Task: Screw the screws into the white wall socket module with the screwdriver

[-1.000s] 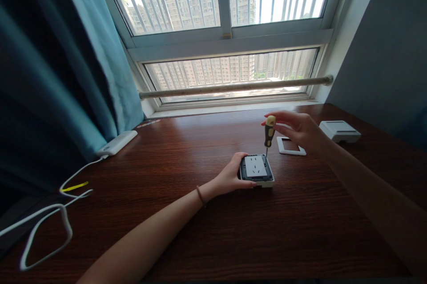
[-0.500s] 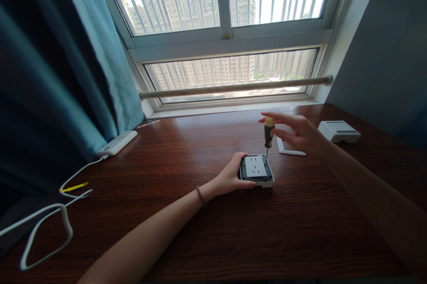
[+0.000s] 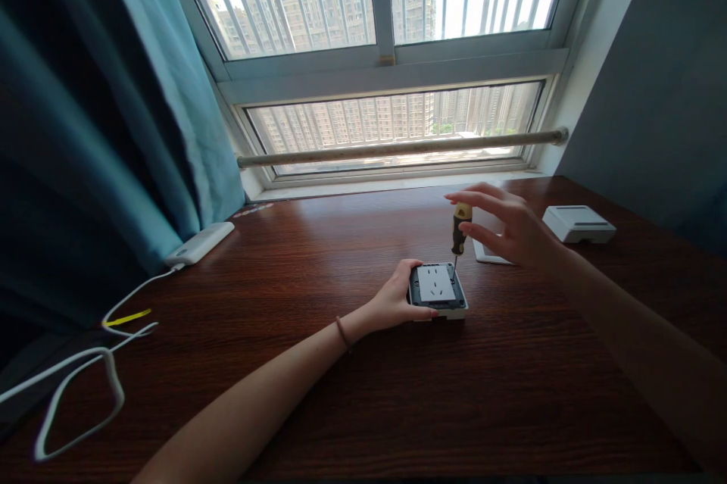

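Screwdriver (image 3: 460, 230) upright on socket (image 3: 436, 287), mid worktop (image 3: 318, 393).
Left hand (image 3: 394, 295) clasps socket's left edge; right hand (image 3: 511, 230), fingers half spread, pinches screwdriver handle; tip at socket's far-right corner.

No readable text — none anywhere.

Screwdriver (image 3: 460, 230) — yellow-and-black handle. Socket (image 3: 437, 289) — white face, dark grey frame, white base. Desk (image 3: 352, 393) — dark red-brown wood grain. Curtain (image 3: 113, 113) teal. Power bank (image 3: 200, 243), cable (image 3: 79, 393), box (image 3: 578, 223) — white. Wall (image 3: 659, 82) grey-blue.
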`<state>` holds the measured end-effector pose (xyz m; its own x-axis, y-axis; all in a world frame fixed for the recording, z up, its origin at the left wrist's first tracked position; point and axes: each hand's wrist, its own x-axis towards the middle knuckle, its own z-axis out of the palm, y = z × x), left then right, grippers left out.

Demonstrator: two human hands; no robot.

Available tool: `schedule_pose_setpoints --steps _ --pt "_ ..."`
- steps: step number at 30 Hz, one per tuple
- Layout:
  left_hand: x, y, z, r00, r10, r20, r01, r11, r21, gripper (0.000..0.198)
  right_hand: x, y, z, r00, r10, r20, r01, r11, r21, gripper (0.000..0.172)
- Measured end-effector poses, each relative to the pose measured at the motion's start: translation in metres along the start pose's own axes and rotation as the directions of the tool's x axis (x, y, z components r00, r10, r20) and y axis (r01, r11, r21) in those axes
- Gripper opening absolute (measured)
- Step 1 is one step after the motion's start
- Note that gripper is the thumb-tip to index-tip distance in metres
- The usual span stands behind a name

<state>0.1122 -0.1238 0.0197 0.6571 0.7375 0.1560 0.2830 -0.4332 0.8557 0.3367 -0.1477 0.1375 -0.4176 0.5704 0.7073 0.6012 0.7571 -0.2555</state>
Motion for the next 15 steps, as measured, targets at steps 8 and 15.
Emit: schedule_pose_setpoints --steps 8,15 --pt "0.000 -0.002 0.001 1.000 -0.006 -0.007 0.006 1.000 -0.003 0.080 -0.001 0.000 0.003 0.968 0.240 -0.075 -0.232 0.966 0.112 0.025" --pt "-0.001 -0.001 0.001 1.000 -0.010 -0.003 0.010 1.000 0.005 0.080 0.000 -0.004 0.007 0.991 0.074 -0.110 -0.078 0.996 -0.036 0.025"
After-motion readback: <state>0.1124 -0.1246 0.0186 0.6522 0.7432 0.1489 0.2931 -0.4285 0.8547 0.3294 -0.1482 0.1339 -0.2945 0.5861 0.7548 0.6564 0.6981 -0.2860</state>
